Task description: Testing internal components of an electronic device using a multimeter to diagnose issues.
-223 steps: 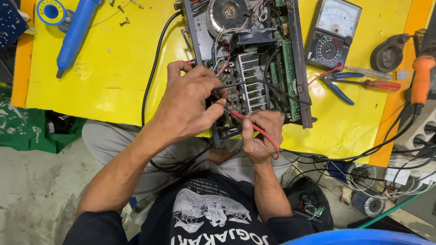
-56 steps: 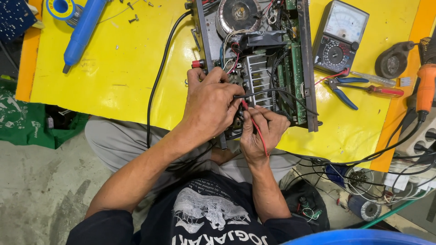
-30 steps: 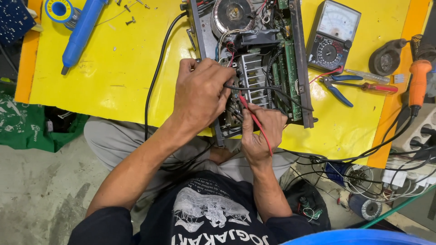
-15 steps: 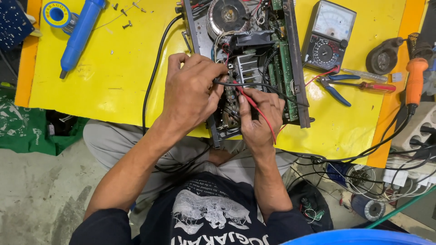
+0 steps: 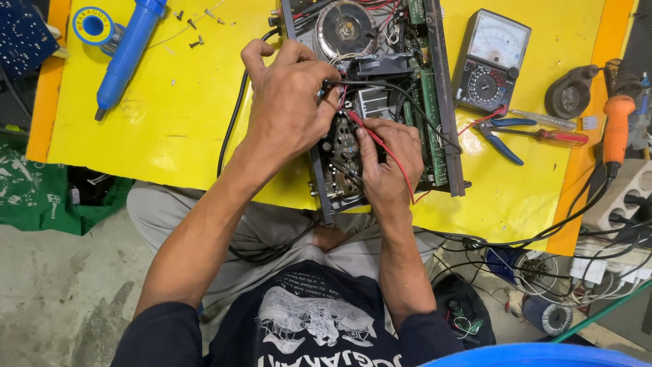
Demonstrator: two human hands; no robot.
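Working over the open amplifier chassis (image 5: 380,102) on the yellow table (image 5: 170,122), your left hand (image 5: 288,102) lies curled over the near left part of the boards, its fingers closed around a black probe lead (image 5: 401,92) that arches to the right across the heat sink (image 5: 372,102). Your right hand (image 5: 387,163) sits just beside it, nearer your body, pinching a red probe (image 5: 370,132) between thumb and forefinger with the tip pointing up and left into the circuitry; its red wire runs back over the knuckles. Inside the chassis, a round toroidal transformer (image 5: 343,27) fills the far end and a green circuit board (image 5: 429,109) runs along the right wall. Right of the chassis lies an analog multimeter (image 5: 490,61), a dark rectangular case with a pale dial face above a round selector knob. Blue-handled pliers (image 5: 502,132) and a red-handled screwdriver (image 5: 553,136) lie just below it. Far left, a blue desoldering pump (image 5: 125,54) rests beside a solder spool (image 5: 93,25) with a blue ring-shaped label. An orange-handled soldering iron (image 5: 614,129) stands at the right edge.
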